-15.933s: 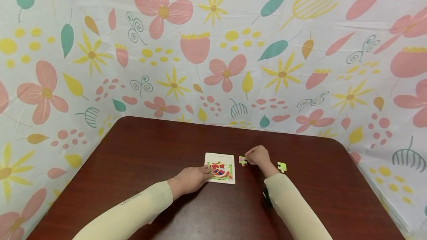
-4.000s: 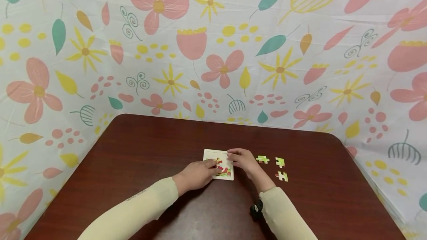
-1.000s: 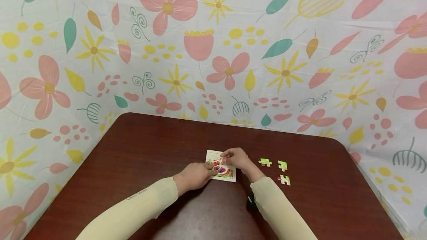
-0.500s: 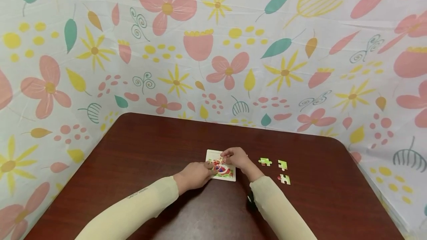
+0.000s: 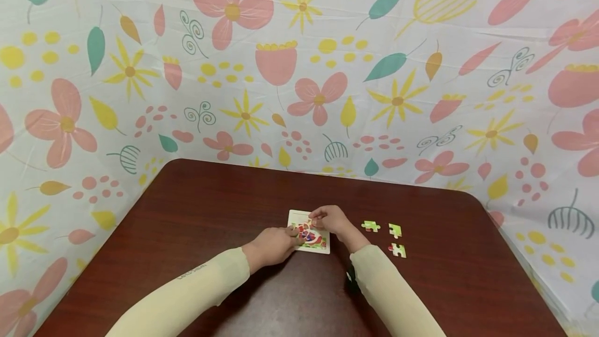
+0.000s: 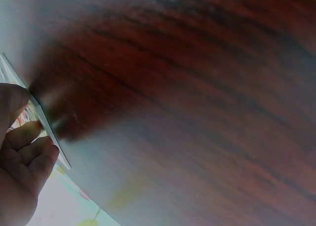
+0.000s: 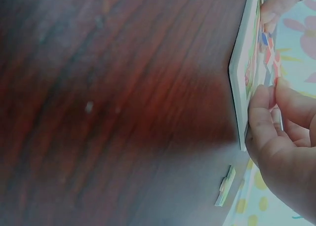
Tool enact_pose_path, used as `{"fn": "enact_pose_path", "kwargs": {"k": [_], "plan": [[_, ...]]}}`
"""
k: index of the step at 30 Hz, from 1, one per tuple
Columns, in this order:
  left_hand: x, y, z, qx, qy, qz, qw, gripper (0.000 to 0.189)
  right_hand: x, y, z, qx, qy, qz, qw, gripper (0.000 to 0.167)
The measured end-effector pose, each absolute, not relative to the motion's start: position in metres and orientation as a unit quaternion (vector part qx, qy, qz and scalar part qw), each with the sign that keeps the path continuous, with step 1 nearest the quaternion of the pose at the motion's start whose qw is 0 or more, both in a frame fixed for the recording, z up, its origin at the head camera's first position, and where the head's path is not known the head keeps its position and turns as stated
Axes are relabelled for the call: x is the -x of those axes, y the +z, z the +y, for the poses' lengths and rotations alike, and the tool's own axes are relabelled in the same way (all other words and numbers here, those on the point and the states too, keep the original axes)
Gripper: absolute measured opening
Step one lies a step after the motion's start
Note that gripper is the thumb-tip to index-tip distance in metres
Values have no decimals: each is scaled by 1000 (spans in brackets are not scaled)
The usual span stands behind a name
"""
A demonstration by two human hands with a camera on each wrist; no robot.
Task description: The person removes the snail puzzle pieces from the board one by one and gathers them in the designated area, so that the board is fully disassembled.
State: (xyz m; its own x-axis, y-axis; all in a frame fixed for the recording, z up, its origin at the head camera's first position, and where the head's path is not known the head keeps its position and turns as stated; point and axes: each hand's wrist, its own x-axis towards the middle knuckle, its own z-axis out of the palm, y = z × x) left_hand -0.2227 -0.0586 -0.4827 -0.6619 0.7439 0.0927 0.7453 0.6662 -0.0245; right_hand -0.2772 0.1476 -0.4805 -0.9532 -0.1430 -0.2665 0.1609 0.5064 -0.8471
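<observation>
A small jigsaw puzzle board with a pale rim and a red, white and green picture lies on the brown table. My left hand rests over its left side; in the left wrist view the thumb and fingertips touch near the board's edge. Over the upper right part, my right hand pinches a puzzle piece between thumb and fingers. That piece tilts up from the board in the right wrist view, orange, white and blue on its face. The hands cover part of the picture.
To the right of the board lie three loose puzzle pieces: a green one, another green one and one with red and white. A flower-printed cloth hangs behind the table.
Since the oldest frame, my right hand has gone from the loose pieces to the board. Since four seconds ago it has shifted further over the board. Over the last second both hands barely move.
</observation>
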Motion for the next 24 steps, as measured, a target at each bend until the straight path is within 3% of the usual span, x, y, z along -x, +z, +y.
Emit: {"fn": "enact_pose_path", "kwargs": {"k": [14, 24], "plan": [[221, -481, -57, 398, -10, -917, 27, 29, 264, -478, 154, -49, -532, 829, 165, 21], [221, -485, -58, 406, -22, -912, 50, 26, 252, -468, 181, -39, -547, 817, 180, 24]]}}
